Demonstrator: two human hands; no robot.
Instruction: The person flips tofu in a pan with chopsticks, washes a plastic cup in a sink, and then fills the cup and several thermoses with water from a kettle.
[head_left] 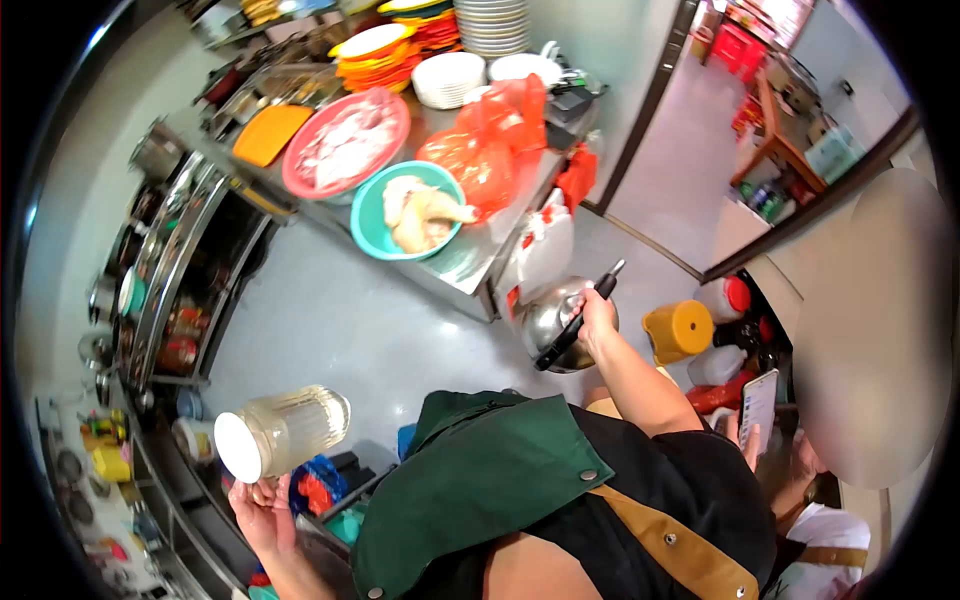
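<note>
My left hand (264, 512), at the lower left, has its fingers curled at the white-ended part of a clear ribbed pitcher (305, 420). The pitcher is tilted, its round white end facing up toward me; its grip is partly hidden. On the right, my right hand (597, 318) is closed around the black handle of a shiny metal kettle (545, 312), which hangs above the floor beside the metal table's corner.
A metal table (462, 262) bears a teal basin (375, 243) with poultry, a pink basin (292, 165) of raw meat, red bags (485, 150) and stacked plates. A yellow stool (678, 332) stands right. Another person holds a phone (758, 408). Shelves (190, 260) line the left.
</note>
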